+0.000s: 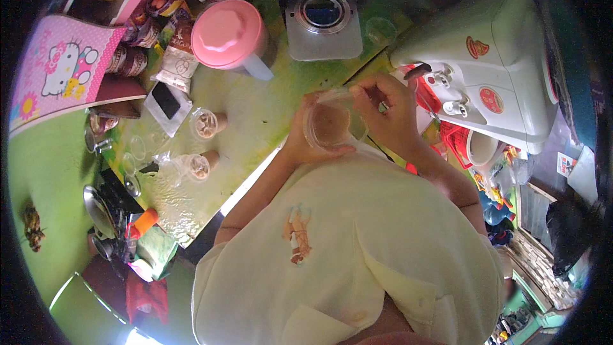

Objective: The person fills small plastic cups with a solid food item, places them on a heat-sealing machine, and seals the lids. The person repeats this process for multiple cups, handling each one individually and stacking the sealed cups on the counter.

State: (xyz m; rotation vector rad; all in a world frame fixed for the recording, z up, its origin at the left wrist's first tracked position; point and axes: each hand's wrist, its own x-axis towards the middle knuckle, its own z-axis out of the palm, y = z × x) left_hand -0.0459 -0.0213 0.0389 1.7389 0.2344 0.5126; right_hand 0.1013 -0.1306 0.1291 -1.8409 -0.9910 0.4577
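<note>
Close in front of my chest, my left hand (pixel 306 129) is wrapped around a clear plastic container (pixel 329 124), and something brownish shows inside it. My right hand (pixel 390 110) pinches a thin clear plastic piece at the container's upper rim; whether this is a lid or part of the wall, I cannot tell. To the left on the table, a clear plastic cup (pixel 206 123) with brown contents lies near a second such cup (pixel 198 166). A pink-lidded pitcher (pixel 229 33) stands beyond them.
A cup-sealing machine (pixel 324 14) stands at the table's far edge, with a white dispenser with taps (pixel 483 72) at the right. Left are a plastic packet (pixel 177 62), a dark phone-like item (pixel 166 99), a Hello Kitty panel (pixel 67 67) and an orange-capped bottle (pixel 145 223).
</note>
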